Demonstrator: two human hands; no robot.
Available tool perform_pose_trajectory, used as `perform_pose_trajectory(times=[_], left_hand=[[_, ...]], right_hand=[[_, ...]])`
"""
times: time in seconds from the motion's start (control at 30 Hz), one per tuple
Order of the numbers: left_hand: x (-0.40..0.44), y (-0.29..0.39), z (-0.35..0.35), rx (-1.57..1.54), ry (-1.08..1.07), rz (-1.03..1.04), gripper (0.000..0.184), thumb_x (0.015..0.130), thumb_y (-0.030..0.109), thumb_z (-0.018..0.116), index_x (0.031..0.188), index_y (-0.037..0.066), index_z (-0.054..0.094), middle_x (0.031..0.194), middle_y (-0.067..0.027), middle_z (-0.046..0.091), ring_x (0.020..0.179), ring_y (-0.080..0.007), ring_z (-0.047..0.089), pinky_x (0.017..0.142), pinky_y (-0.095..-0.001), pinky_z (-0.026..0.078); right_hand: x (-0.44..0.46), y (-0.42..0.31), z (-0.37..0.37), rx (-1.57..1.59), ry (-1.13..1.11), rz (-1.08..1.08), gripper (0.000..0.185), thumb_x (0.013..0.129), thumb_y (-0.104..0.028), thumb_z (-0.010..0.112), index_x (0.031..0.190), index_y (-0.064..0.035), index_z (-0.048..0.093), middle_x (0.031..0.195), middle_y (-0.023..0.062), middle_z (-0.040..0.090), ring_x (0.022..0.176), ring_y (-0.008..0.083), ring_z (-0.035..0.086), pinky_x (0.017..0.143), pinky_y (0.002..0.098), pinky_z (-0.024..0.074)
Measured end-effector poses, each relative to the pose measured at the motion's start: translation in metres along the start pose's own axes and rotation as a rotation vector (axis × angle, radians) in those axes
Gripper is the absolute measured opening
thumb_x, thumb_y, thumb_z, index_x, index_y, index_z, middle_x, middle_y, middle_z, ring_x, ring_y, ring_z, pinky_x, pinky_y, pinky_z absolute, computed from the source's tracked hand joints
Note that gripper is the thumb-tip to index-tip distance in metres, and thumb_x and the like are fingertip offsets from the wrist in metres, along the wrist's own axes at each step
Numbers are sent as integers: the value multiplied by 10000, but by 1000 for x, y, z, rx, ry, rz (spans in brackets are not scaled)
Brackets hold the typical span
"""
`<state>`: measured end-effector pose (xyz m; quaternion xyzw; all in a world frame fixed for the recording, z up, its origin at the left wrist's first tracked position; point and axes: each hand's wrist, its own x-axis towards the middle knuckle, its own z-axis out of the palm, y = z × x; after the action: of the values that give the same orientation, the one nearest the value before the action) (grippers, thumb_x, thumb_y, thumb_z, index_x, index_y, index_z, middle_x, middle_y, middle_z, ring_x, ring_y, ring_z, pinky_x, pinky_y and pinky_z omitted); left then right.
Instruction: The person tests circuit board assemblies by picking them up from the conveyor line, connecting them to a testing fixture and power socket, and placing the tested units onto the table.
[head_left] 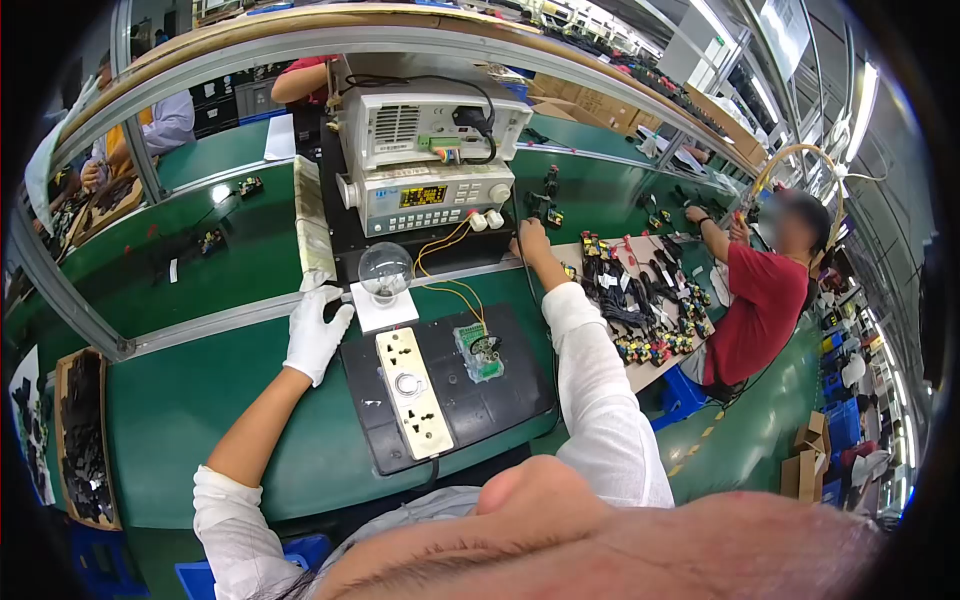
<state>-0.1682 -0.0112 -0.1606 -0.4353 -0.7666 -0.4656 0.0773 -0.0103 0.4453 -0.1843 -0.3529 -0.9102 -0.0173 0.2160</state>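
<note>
My left hand, in a white glove, rests at the metal rail with its fingers stretched out and thumb apart. Its fingertips are by the lower end of a long, pale, worn strip. Just right of it, a clear glass bulb stands on a white base. My right hand, bare, reaches past the right side of a bench power supply, beside a black cable. Its fingers are partly hidden, so any grip is unclear. Small black parts with yellow pieces lie just beyond it.
On a black board lie a white power strip and a green circuit board with yellow wires. Cabled parts crowd a board at right, near a co-worker in a red shirt. A tray of black pieces sits left.
</note>
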Motion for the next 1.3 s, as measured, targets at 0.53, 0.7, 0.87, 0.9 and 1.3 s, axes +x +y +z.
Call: perform_pose_trajectory(times=[0.53, 0.7, 0.87, 0.9, 1.3], left_hand=[[7, -8, 5, 65, 102, -159, 379, 824, 174, 706, 1152, 9, 610, 1201, -163, 605, 1176, -300, 557, 1021, -363, 417], [10, -8, 7, 81, 89, -154, 378, 836, 212, 687, 1144, 6, 612, 1171, -168, 610, 1138, -312, 564, 1004, -372, 427], [11, -1, 6, 107, 64, -173, 369, 850, 223, 683, 1134, -1, 608, 1136, -174, 620, 1109, -323, 580, 982, -380, 437], [11, 2, 5, 98, 48, -182, 359, 853, 217, 681, 1127, -3, 610, 1135, -174, 621, 1105, -325, 583, 979, -380, 439], [11, 12, 4, 104, -9, -232, 315, 845, 199, 700, 1093, 13, 644, 1224, -187, 611, 1207, -327, 545, 1039, -390, 400]], right_hand=[[-68, -185, -295, 2185, 120, -783, 128, 849, 20, 544, 937, -68, 575, 906, 55, 567, 844, 216, 518, 782, 319, 397], [-104, -203, -344, 1393, 656, -1329, 57, 794, -33, 626, 772, -58, 673, 796, 51, 652, 711, 205, 594, 627, 310, 446], [-135, -188, -343, 1054, 773, -1268, 312, 760, -195, 791, 991, -157, 585, 871, -11, 608, 766, 174, 546, 611, 296, 416], [-143, -196, -342, 1188, 807, -1120, 231, 669, -154, 768, 863, -126, 647, 835, 4, 632, 734, 176, 570, 578, 288, 418], [-140, -185, -347, 1169, 735, -983, 227, 548, -82, 723, 770, -128, 743, 716, -16, 582, 649, 147, 580, 437, 220, 342]])
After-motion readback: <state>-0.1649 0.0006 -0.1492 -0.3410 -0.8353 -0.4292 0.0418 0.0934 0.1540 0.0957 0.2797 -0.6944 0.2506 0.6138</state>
